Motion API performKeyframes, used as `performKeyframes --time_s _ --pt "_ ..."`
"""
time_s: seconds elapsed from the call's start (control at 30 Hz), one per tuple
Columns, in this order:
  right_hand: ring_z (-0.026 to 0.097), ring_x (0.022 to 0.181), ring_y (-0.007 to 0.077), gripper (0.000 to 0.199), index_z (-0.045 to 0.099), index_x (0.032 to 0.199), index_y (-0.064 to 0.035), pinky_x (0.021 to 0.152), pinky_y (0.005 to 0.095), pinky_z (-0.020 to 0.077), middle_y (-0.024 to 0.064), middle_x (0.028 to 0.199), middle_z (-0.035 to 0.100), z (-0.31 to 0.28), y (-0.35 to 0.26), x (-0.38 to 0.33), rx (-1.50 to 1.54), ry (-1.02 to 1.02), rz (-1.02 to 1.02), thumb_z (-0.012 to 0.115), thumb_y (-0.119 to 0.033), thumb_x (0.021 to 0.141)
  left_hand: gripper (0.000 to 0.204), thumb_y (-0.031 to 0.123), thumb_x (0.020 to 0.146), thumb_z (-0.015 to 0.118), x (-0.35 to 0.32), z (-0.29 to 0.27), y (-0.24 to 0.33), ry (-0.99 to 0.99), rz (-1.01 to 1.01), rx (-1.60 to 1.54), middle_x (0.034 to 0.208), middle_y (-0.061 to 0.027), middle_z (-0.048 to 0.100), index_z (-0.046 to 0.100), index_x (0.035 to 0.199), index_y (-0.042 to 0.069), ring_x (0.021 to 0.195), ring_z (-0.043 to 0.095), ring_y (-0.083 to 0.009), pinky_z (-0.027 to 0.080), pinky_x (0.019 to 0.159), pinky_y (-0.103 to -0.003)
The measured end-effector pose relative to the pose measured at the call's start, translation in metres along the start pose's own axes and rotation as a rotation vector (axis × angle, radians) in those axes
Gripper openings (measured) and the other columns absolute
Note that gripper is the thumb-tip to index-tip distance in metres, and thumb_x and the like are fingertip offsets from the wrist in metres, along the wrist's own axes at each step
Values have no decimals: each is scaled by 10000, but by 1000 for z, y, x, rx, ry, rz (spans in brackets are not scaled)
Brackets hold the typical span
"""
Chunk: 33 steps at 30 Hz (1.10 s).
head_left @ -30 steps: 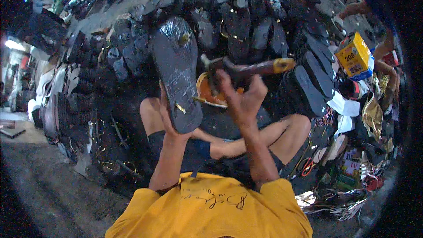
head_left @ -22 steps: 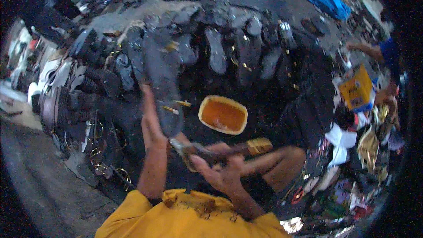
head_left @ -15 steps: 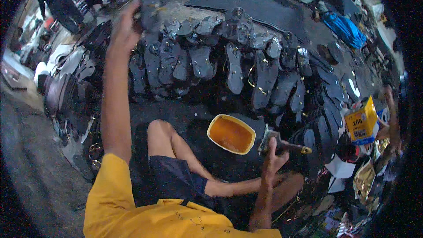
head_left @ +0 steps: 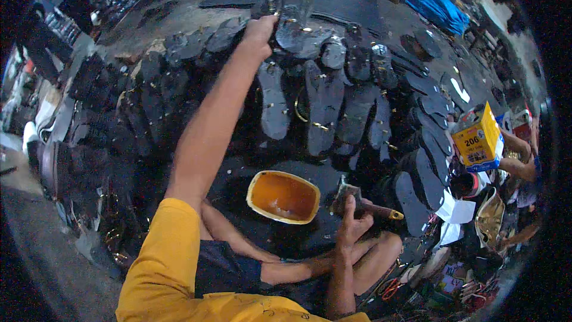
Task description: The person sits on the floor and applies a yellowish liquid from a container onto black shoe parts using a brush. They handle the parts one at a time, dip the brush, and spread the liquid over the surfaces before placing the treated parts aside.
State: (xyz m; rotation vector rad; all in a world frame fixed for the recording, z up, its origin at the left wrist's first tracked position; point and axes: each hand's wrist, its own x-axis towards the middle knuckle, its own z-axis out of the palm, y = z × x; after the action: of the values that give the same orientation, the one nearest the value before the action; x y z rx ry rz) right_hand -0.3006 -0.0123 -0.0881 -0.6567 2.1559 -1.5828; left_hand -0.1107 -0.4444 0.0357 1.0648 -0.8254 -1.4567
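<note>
Two hands busy. Left hand (head_left: 260,28) stretched far forward at full arm's reach, fingers closed around the edge of a dark shoe sole (head_left: 296,19) at the far end of the spread. Sole is tilted up off the pile, shiny on its face. Just below that hand, rows of dark soles (head_left: 325,104) lie side by side on the ground, some with yellowish glue streaks.

Right hand (head_left: 353,225) low and close to the body, curled tight on a brush (head_left: 364,203) with a wooden handle; bristle end points up-left of the hand, yellow-tipped handle end sticks out to its right. Hand rests above the person's bent knee.

Just left of the right hand, near but not touching: yellow tub (head_left: 283,196), open top, orange-brown glue inside, sitting on the ground.

Well to the right of the right hand, a yellow box (head_left: 476,137) held by another person's arm coming in from the right edge. White paper sheets (head_left: 456,210) lie below that box. Blue cloth (head_left: 438,9) far up-right of the left hand. Person wears a yellow shirt, dark shorts, sitting cross-legged.
</note>
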Motion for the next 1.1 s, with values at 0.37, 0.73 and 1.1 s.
performKeyframes --time_s 0.37,0.73,1.1 --pt "605 940 173 327 642 1113 -7 819 319 519 84 1047 666 0 -12 -20 15 -120 173 741 -271 946 359 137 967 576 20 -56 -32 143 -130 101 1193 -192 681 593 1276 -45 985 702 -276 595 797 -413" --pt "667 1070 238 313 698 1222 -76 916 347 536 97 1197 716 -57 -99 -41 -140 -198 -72 658 -276 985 662 109 790 788 -488 -403 -84 914 201 1450 1326 -212 592 524 1391 25 1254 528 -409 400 1091 -489" --pt "646 729 136 168 717 1046 -41 670 313 515 88 843 727 27 -46 -48 -397 -557 -615 769 -121 907 567 33 817 689 -538 -502 -73 1083 81 1475 1223 -211 645 512 1356 7 1035 663 -374 508 947 -430"
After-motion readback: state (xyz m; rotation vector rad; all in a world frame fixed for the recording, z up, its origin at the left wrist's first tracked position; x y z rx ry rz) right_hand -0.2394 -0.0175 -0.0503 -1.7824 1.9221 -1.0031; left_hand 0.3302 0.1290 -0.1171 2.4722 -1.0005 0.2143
